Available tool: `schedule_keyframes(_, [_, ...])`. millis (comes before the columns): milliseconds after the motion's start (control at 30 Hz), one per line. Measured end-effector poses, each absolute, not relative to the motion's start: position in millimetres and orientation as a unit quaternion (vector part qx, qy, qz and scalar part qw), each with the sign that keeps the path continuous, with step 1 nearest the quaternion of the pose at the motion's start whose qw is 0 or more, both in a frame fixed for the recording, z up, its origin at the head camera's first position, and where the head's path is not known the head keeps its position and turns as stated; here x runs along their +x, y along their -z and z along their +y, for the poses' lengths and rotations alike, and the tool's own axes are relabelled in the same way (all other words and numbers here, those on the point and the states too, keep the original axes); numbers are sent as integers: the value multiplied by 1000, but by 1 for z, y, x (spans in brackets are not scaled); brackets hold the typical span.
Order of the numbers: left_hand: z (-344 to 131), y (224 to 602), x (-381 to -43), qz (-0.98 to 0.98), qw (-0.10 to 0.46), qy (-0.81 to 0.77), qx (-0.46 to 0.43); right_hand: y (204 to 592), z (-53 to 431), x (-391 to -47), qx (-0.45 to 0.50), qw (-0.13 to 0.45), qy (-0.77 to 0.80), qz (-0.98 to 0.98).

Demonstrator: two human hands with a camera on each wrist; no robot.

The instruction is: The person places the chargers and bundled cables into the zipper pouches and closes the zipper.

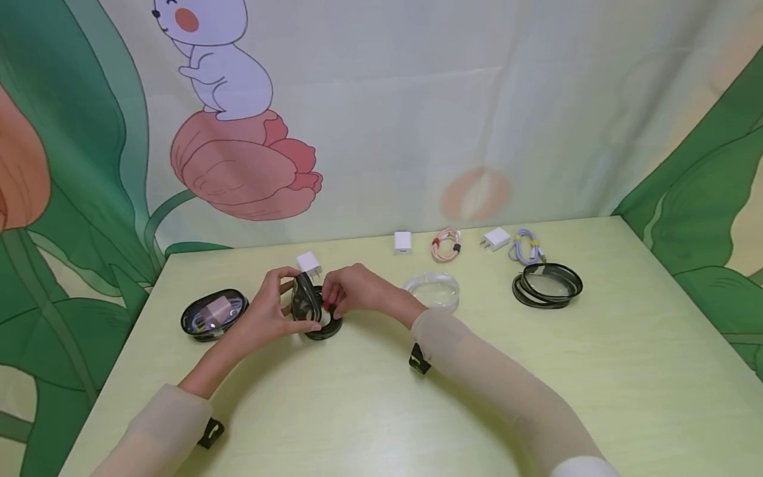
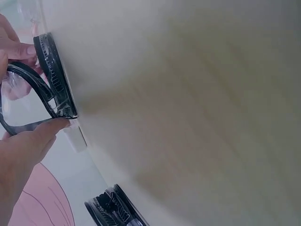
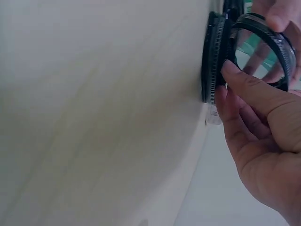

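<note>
My left hand (image 1: pixel 268 308) holds up the lid of a round clear zip case (image 2: pixel 54 70) with black edging, thumb on its lower edge and fingers behind. The base of this case lies on the table, and the lid stands tilted over it. Curled fingers of my right hand (image 3: pixel 265 122) reach in at the base's rim. Between its fingertips the head view shows a small red-and-black item (image 1: pixel 328 307); its kind I cannot tell. Just behind the case is a white charger plug (image 1: pixel 308 262).
A closed clear zip case (image 1: pixel 205 328) with a pinkish plug inside lies at left. Farther right are a clear round case (image 1: pixel 456 291), an opened black-edged case (image 1: pixel 548 301), white plugs (image 1: pixel 403 242) (image 1: pixel 496 237), a pink cable (image 1: pixel 438 252) and a lilac cable (image 1: pixel 517 255). A printed curtain (image 1: pixel 387 132) hangs behind.
</note>
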State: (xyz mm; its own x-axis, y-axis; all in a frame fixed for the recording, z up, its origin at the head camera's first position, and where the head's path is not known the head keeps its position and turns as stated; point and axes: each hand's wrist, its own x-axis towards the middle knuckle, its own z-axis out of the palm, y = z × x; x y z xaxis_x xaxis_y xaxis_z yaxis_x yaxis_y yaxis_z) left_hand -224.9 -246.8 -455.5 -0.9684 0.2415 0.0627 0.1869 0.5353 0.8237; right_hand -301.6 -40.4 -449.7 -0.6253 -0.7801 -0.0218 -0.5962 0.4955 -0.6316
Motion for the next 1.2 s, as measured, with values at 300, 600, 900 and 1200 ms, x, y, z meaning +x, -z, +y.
schedule_keyframes(300, [-246, 452, -226, 883, 21, -452, 127, 445, -34, -303, -514, 69, 121, 846])
schedule_keyframes(600, [-252, 453, -224, 885, 14, -448, 125, 437, -18, -295, -531, 120, 111, 832])
schedule_keyframes(900, [-251, 452, -221, 891, 14, -435, 132, 432, -17, -291, -551, 95, 98, 824])
schedule_keyframes(1200, [-251, 451, -220, 881, 26, -453, 136, 438, -20, -291, -570, 73, 62, 816])
